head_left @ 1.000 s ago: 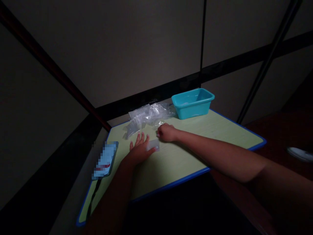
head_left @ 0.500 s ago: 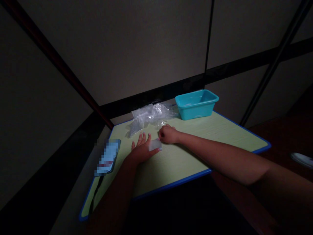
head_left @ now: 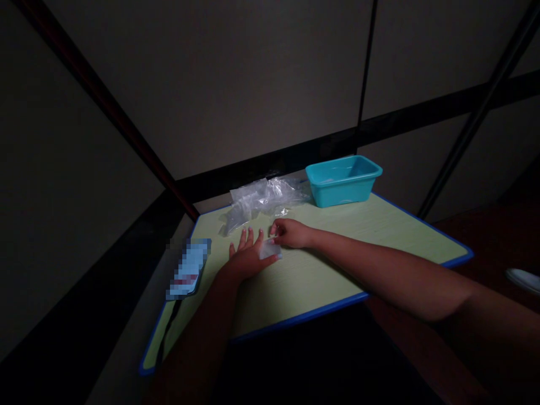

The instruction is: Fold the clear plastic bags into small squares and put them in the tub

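My left hand (head_left: 250,256) lies palm down on the table, fingers spread. Its thumb and palm rest over a small, translucent whitish piece of plastic (head_left: 269,249), possibly a little bag, lying flat. At the far right edge of that piece is my right hand (head_left: 290,232), its fingers curled and thumb and forefinger drawn close together. What they hold, if anything, is too small to make out. Just beyond both hands lies a crumpled heap of clear plastic bags (head_left: 265,199).
A turquoise plastic basket (head_left: 343,194) stands at the back right of the yellow table (head_left: 329,275), which has a blue rim. To the left lies a phone-like flat thing (head_left: 189,270), blurred out, with a dark strap (head_left: 169,329). A wall (head_left: 261,84) rises behind.
My right hand's fingertips have shifted slightly left along the far edge of the plastic piece, forefinger reaching out more. My left hand stays flat. The whole view has shifted slightly.
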A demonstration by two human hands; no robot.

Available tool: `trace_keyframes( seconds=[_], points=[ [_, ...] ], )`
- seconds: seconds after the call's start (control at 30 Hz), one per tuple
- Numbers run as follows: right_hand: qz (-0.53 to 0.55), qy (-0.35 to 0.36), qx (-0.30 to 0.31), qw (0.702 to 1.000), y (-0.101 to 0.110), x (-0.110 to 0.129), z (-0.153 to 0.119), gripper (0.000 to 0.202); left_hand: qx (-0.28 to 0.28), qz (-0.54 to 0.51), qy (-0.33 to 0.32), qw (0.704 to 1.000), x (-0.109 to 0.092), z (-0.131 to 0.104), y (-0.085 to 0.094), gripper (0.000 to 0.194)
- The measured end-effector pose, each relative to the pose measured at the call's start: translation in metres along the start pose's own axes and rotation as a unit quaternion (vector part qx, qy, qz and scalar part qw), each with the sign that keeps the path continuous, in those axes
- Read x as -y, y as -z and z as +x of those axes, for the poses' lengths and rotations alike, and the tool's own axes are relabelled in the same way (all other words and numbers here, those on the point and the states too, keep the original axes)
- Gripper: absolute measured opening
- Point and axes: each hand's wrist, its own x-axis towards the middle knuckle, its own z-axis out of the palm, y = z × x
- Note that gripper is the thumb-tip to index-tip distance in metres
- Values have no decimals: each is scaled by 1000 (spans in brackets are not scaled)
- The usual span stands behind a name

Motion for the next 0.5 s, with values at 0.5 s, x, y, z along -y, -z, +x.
trace_keyframes(
  seconds=[0.5],
  points=[
    [91,71,-36,993,-13,-14,8,26,-88,-119,-42,988,3,8,2,65]
  ],
)
